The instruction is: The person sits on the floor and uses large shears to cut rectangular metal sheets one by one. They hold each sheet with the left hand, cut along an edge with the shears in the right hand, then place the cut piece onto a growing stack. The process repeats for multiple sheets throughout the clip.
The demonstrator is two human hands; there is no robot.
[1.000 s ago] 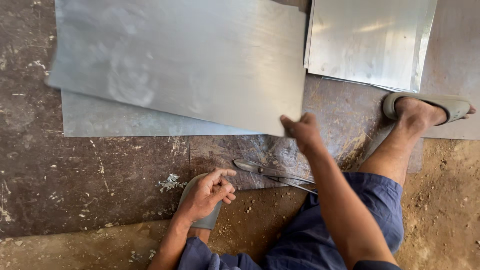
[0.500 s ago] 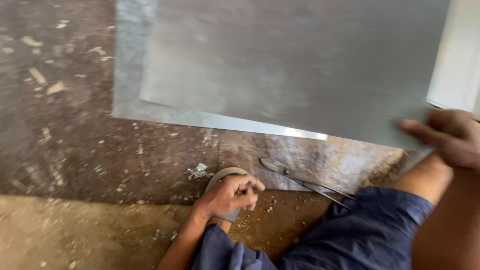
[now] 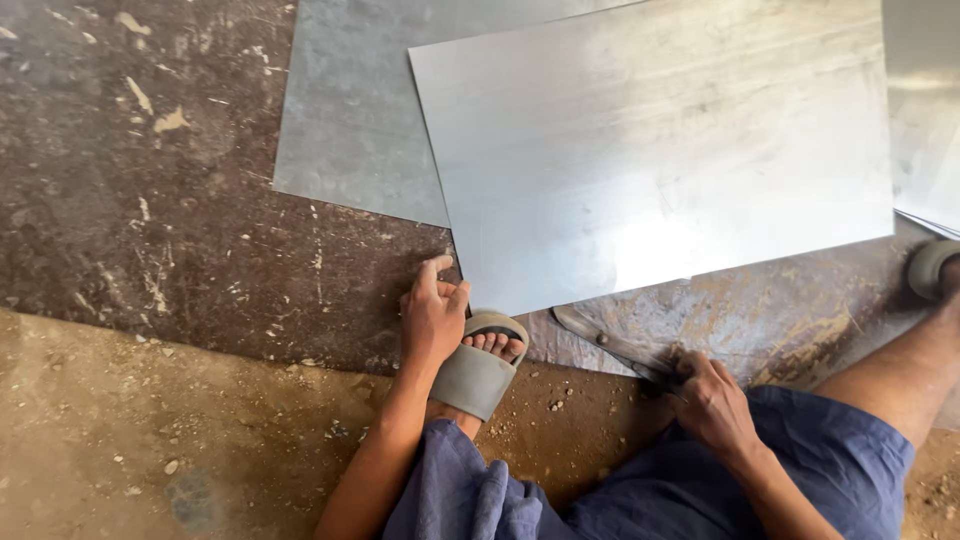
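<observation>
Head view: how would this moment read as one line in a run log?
left hand: at corner of top metal sheet | right hand: grip on tin snips | second sheet: beneath | seated on floor

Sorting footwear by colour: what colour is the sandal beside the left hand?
Grey, with a lighter grey strap: the sandal shows in the head view, next to the left hand.

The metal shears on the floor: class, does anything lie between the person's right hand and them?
Nothing visible does. The right hand already rests on the handle end of the metal shears, whose blades lie on the bare floor just below the top metal sheet, apart from the sandalled foot.
</observation>
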